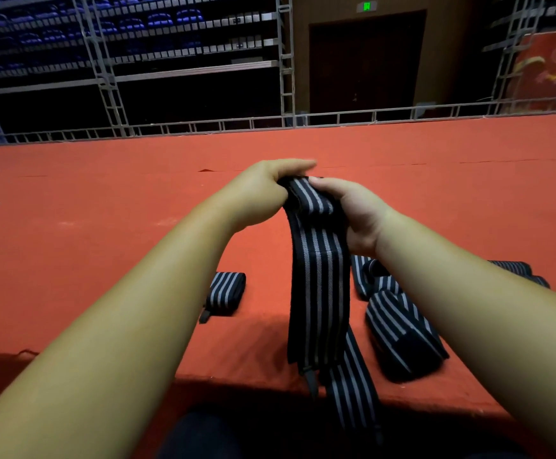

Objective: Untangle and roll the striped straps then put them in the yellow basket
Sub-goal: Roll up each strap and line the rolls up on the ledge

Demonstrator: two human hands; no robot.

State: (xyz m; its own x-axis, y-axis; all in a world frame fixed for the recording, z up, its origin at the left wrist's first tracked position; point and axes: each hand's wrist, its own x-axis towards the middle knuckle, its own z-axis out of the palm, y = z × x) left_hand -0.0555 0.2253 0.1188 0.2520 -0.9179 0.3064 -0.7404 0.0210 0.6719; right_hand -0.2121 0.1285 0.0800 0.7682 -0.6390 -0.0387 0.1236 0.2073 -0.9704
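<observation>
Above the mat (pixel 104 210), left hand (pixel 263 190) and right hand (pixel 359 217) grip the strap (pixel 319 276) by its top. It hangs free, likely to untwist.

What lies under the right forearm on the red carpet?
A loose pile of striped straps lies there on the carpet. The forearm covers its middle, so how many straps it holds cannot be seen.
</observation>
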